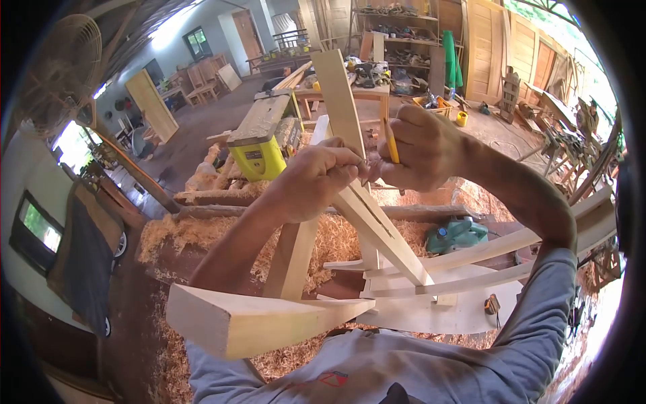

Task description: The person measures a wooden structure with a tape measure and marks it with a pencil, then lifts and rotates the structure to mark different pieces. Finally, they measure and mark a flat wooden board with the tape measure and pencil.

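Both hands meet over a long wooden piece (383, 232) that slants from the centre down to the right and has a dark slot in its face. My left hand (318, 176) is closed, its fingertips pinched together near my right hand; what they pinch is too small to make out. My right hand (420, 149) is closed as well, with a yellow pencil (391, 143) held among its fingers, standing nearly upright. Behind the hands rises a pale upright board (338, 94). A thick curved wooden piece (269, 323) lies in front of my chest.
A green planer machine (259, 151) stands behind on the left, and a teal power tool (457, 236) sits to the right among wood shavings (195, 236). A tape measure (492, 305) lies on a pale board (464, 320). Long curved strips (471, 250) extend rightward under my right arm.
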The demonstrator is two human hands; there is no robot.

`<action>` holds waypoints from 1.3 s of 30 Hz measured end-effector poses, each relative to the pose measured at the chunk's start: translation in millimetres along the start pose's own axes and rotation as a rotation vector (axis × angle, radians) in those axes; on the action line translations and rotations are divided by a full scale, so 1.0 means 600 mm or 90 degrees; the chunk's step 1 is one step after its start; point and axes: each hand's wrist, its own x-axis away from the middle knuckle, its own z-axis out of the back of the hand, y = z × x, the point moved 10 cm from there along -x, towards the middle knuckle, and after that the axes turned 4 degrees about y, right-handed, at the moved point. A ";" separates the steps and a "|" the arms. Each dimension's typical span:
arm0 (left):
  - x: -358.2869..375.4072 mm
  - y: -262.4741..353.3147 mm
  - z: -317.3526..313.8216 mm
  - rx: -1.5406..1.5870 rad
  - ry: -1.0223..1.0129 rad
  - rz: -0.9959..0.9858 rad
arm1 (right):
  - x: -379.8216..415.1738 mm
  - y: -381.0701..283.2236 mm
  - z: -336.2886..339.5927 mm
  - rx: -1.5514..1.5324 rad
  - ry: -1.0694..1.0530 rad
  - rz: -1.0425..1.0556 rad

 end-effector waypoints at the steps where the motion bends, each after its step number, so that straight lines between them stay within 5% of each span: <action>1: -0.002 0.000 -0.005 0.003 -0.015 -0.006 | 0.006 -0.001 -0.004 0.002 0.001 0.000; 7: 0.002 0.015 -0.002 -0.001 0.002 -0.034 | 0.030 0.027 -0.013 -0.181 0.130 -0.172; 9: 0.002 0.012 -0.004 0.025 0.006 -0.042 | 0.089 0.059 -0.068 -0.436 0.133 -0.490; 10: 0.001 0.012 -0.002 0.049 0.008 -0.052 | 0.088 0.040 -0.079 -0.437 0.134 -0.487; 12: 0.000 0.012 -0.002 0.030 -0.001 -0.048 | 0.132 0.035 -0.111 -0.740 0.357 -0.743; 15: -0.001 0.018 -0.005 -0.010 -0.037 -0.023 | 0.161 -0.003 -0.120 -0.757 0.379 -0.900; 16: 0.000 0.017 -0.011 -0.033 -0.061 -0.003 | 0.140 0.007 -0.088 -0.582 0.315 -0.848; 21: 0.015 0.032 -0.010 0.068 -0.079 -0.054 | 0.101 0.023 -0.052 -0.486 0.234 -0.687; 24: 0.024 0.044 -0.012 -0.068 -0.067 -0.095 | 0.095 0.010 -0.060 -0.510 0.186 -0.676; 26: 0.018 0.040 -0.012 -0.057 -0.055 -0.119 | 0.130 0.008 -0.092 -0.706 0.356 -0.846; 28: 0.013 0.043 -0.011 -0.044 -0.043 -0.141 | 0.146 0.006 -0.103 -0.712 0.385 -0.937; 35: -0.002 0.020 -0.003 -0.012 0.001 0.004 | 0.182 -0.061 -0.157 -0.936 0.664 -1.300; 39: -0.003 0.018 0.000 -0.030 0.015 0.017 | 0.148 -0.079 -0.150 -1.090 0.696 -1.282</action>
